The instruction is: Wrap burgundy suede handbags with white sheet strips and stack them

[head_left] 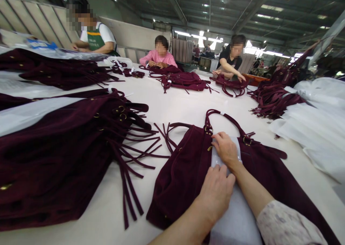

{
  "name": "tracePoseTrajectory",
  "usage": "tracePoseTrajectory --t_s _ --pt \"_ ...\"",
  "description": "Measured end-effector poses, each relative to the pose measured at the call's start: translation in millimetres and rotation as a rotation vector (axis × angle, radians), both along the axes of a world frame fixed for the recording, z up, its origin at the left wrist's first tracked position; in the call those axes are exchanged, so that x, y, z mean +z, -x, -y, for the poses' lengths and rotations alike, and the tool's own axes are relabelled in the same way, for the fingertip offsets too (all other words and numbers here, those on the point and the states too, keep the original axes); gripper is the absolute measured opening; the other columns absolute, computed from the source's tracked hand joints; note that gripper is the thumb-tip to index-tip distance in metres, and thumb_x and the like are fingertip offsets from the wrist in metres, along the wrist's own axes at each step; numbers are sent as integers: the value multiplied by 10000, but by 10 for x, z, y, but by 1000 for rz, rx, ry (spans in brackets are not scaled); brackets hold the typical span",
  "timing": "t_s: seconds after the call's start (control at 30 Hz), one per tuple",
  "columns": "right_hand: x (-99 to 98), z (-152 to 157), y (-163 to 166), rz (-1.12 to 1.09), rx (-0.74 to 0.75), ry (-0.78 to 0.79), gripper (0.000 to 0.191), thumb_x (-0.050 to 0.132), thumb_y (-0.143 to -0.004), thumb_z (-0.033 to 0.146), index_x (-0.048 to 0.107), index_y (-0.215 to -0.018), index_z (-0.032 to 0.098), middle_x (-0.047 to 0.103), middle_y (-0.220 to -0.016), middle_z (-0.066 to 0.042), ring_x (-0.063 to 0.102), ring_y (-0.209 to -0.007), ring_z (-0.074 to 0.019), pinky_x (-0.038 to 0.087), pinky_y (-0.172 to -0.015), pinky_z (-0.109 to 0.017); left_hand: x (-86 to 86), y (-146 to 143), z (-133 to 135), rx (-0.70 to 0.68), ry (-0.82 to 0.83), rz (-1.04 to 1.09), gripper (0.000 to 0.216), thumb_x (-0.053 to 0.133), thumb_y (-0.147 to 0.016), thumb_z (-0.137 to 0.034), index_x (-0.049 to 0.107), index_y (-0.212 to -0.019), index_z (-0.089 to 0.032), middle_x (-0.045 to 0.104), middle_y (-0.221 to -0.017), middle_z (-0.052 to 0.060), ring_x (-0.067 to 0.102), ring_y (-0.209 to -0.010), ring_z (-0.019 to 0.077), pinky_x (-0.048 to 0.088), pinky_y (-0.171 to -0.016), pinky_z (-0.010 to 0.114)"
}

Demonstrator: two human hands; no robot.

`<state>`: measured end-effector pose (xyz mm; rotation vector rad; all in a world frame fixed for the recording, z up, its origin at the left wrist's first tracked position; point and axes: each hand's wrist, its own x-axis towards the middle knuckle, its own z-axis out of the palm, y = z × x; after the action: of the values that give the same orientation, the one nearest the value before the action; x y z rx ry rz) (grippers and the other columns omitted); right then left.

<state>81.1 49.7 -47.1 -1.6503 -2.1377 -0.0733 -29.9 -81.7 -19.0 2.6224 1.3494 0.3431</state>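
Note:
A dark maroon suede bag (185, 169) with a strap handle and gold rings lies flat on the white table (188, 104) in front of me. A white sheet (234, 216) sits in the bag's opening. My left hand (215, 193) presses down on the white sheet near the bag's mouth, fingers curled together. My right hand (225, 148) rests further up on the sheet's top edge, its fingertips pinched at the bag's rim by a gold ring.
A stack of maroon bags (59, 155) with long tassels fills the left side. White wrapping material (318, 122) is piled at the right. Three other people work at the far side with more maroon bags (183, 80).

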Motion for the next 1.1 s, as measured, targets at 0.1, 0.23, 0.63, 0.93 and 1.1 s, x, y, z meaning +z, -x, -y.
tracePoseTrajectory --t_s 0.1,0.23,0.63,0.93,1.1 --pt "-11 -50 -2 -67 -45 -8 293 591 -876 305 581 -1166 263 547 -1157 -69 518 -1031 -222 422 -783 -291 -14 27 -53 86 69 71 304 585 -823 -264 484 -1102 -198 479 -1185 85 497 -1050 248 422 -913 406" --pt "39 -138 -169 -344 82 137 275 534 -888 318 597 -1129 201 568 -1115 -80 560 -991 -203 442 -885 -325 -42 105 -136 105 93 112 432 670 -755 -367 487 -1097 -177 467 -1258 91 476 -1096 254 407 -953 399" --pt "-74 -157 -268 -201 277 184 817 726 -719 264 354 -1446 242 334 -1458 -127 331 -1341 -268 290 -1112 -411 -50 -63 -94 73 41 -94 232 654 -821 -325 597 -950 -142 586 -1055 97 514 -1055 254 450 -866 388" --pt "102 -176 -312 -358 342 236 611 572 -842 233 394 -1426 263 424 -1417 -109 454 -1252 -235 395 -1031 -400 -40 -43 -33 41 29 -142 128 558 -888 -253 618 -940 -152 587 -1035 79 514 -1031 242 451 -853 393" --pt "72 -103 -326 -278 469 322 926 749 -651 303 326 -1468 193 356 -1467 -166 335 -1346 -312 293 -1101 -459 -49 64 20 147 -22 -123 259 581 -862 -371 623 -1043 -190 493 -1294 122 475 -1109 277 427 -887 443"
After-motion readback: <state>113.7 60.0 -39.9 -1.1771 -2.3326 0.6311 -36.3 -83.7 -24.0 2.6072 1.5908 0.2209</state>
